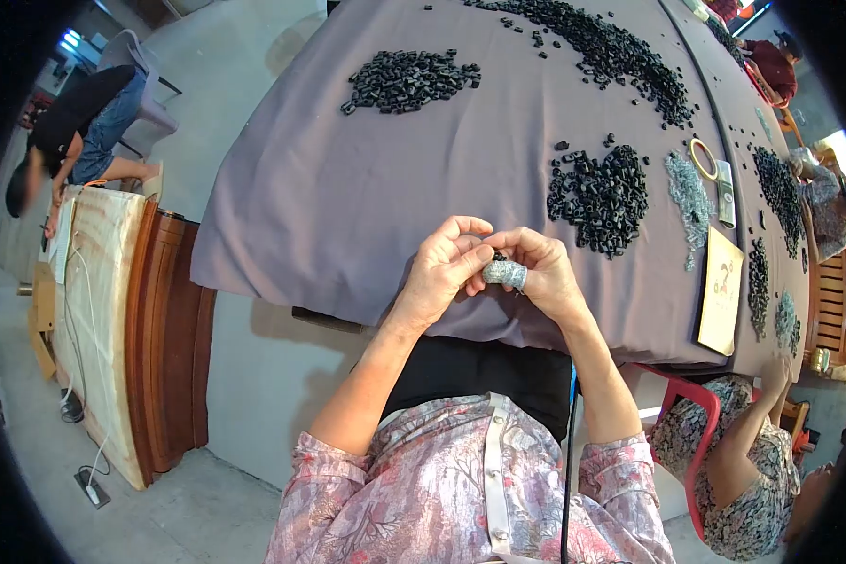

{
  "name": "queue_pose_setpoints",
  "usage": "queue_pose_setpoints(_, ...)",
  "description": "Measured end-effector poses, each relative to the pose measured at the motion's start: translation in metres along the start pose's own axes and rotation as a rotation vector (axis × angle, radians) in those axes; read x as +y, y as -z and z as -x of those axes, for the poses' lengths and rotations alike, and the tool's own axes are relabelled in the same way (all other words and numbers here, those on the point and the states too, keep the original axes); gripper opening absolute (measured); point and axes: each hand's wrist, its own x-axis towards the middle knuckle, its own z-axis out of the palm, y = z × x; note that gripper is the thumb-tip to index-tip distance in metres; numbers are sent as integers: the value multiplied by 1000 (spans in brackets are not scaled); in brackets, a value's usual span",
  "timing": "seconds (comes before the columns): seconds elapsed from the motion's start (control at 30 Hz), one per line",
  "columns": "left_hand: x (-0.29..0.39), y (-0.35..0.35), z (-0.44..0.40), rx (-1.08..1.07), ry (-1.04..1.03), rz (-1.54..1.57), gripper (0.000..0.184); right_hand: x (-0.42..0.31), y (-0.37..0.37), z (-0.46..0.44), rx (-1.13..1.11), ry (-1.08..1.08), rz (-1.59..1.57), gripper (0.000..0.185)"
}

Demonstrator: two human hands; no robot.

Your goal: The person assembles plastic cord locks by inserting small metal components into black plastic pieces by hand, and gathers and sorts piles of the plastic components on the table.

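In front of my body, at the near edge of the cloth-covered table, my left hand [445, 265] and my right hand [542, 271] meet with fingertips pinched together. A small black piece [499, 256] shows between them, mostly hidden by the fingers. Grey wrapping [506, 274] covers one digit of my right hand, seemingly the thumb. The nearest pile of small black tube-like pieces [599, 200] lies beyond my right hand. Another pile of black pieces [409, 81] sits farther off, beyond my left hand.
A long black heap [611, 52] curves across the far side of the grey-purple cloth [348, 197]. To the right are clear pieces [689, 197], a ring-shaped roll [702, 159] and a tan booklet [720, 290]. People sit at right; one bends over a side table [113, 273] at left.
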Motion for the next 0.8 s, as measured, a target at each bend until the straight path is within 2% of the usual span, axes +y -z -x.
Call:
queue_pose_setpoints(0.13,2,0,0,-6,30,63,25,11,-2,-1,62,69,-4,16)
queue_pose_setpoints(0.23,8,-3,2,-13,63,-57,24,19,5,0,87,39,185,16)
queue_pose_setpoints(0.37,12,-5,2,-17,113,-68,21,18,3,0,45,2,180,14)
queue_pose_setpoints(0.4,13,-7,2,2,105,-88,19,5,-2,2,-2,11,83,15)
queue_pose_setpoints(0.57,9,-12,3,45,69,-167,15,-20,-3,19,14,123,378,32)
queue_pose_setpoints(0.67,10,-10,5,64,120,-87,11,-42,23,43,203,172,710,28)
queue_pose_setpoints(0.73,10,-9,3,52,108,-2,8,-36,69,52,420,251,755,20)
queue_pose_setpoints(0.8,6,-8,2,48,86,38,8,-36,124,62,658,141,827,14)
